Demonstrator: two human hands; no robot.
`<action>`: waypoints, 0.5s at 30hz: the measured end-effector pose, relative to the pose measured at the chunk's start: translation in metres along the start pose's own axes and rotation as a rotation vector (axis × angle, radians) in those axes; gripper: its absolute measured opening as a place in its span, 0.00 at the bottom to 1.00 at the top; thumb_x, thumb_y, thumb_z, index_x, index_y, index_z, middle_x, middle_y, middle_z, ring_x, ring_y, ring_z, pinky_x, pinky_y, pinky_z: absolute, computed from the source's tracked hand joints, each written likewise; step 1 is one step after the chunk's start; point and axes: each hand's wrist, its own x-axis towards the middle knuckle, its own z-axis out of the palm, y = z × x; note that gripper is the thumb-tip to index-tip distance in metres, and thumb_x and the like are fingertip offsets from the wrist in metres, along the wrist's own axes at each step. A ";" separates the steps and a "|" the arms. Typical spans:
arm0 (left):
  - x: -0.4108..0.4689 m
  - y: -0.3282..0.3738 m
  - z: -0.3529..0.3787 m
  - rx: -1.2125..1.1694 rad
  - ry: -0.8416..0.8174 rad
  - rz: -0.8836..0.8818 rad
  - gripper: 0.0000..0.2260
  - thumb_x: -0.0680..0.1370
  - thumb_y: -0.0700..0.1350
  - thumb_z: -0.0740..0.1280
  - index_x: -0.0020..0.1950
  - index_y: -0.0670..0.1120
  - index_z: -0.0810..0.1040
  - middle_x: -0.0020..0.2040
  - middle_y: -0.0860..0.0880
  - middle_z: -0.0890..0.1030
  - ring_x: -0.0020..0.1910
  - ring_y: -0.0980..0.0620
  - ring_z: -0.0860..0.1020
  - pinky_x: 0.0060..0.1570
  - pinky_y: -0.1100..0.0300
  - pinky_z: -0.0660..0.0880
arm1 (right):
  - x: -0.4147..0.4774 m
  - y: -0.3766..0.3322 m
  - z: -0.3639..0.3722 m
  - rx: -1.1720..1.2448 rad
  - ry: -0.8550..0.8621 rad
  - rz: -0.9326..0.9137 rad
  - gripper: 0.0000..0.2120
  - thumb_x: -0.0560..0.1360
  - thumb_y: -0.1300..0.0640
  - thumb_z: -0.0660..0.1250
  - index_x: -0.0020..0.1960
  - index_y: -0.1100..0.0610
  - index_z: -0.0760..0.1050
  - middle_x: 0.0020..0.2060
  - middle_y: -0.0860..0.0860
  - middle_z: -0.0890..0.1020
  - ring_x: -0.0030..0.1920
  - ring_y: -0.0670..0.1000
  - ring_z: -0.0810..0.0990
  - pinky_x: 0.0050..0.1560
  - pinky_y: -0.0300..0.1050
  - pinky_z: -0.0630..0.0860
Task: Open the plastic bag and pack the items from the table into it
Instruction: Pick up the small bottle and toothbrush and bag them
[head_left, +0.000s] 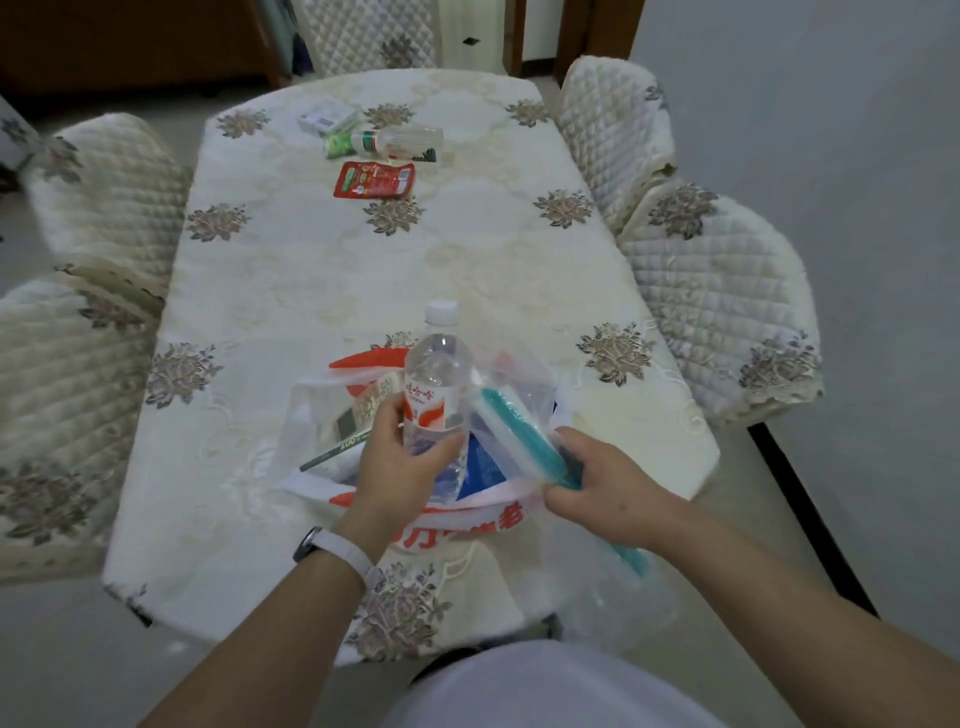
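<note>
A white plastic bag with red print lies open at the near end of the table. My left hand grips a clear water bottle with a red and white label, holding it upright with its base inside the bag. My right hand grips a teal item in a clear wrapper at the bag's right rim. A box and a green pencil lie inside the bag. At the far end lie a red pouch, a second clear bottle, a green packet and a small white box.
The table has a cream floral cloth. Quilted chairs stand on the left, on the right and at the far end. A loose clear plastic piece hangs off the near right table edge.
</note>
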 end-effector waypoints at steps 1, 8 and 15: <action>-0.003 0.000 0.000 0.037 -0.029 0.004 0.24 0.72 0.42 0.77 0.63 0.55 0.72 0.54 0.59 0.81 0.49 0.65 0.81 0.41 0.69 0.78 | -0.001 0.001 -0.001 0.011 0.017 -0.003 0.09 0.69 0.54 0.69 0.46 0.46 0.72 0.36 0.44 0.76 0.35 0.43 0.74 0.39 0.42 0.71; 0.000 -0.011 -0.029 0.536 -0.332 0.042 0.28 0.67 0.56 0.78 0.66 0.60 0.75 0.58 0.62 0.80 0.56 0.60 0.78 0.56 0.56 0.79 | 0.005 -0.003 -0.011 0.102 0.103 -0.040 0.08 0.69 0.54 0.68 0.46 0.48 0.72 0.37 0.49 0.77 0.36 0.53 0.74 0.38 0.50 0.73; -0.001 -0.018 -0.057 1.111 -0.523 0.113 0.25 0.70 0.62 0.71 0.67 0.62 0.74 0.60 0.60 0.78 0.55 0.59 0.76 0.55 0.59 0.77 | 0.021 -0.020 0.000 -0.062 0.011 -0.087 0.09 0.70 0.53 0.67 0.50 0.51 0.73 0.39 0.50 0.79 0.39 0.51 0.78 0.41 0.49 0.76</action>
